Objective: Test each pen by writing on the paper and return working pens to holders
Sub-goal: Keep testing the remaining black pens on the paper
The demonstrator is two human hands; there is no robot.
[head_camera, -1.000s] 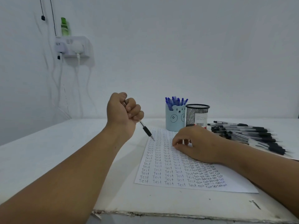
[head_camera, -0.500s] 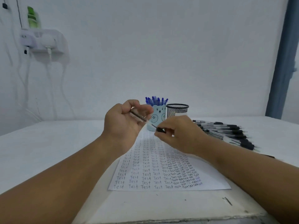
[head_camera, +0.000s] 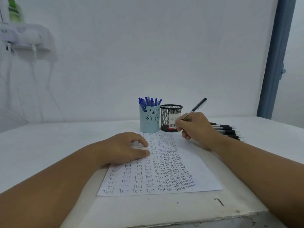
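On white table [head_camera: 49, 145], paper [head_camera: 189, 162] beside wall [head_camera: 148, 55].

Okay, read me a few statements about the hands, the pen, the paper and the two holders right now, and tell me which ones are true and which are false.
1. The right hand holds a black pen. True.
2. The left hand holds a pen. False: it rests on the paper, holding nothing.
3. The blue bear holder has blue pens in it. True.
4. The paper is blank. False: rows of the word "Test" cover it.
5. The mesh holder stands left of the bear holder. False: it stands to its right.
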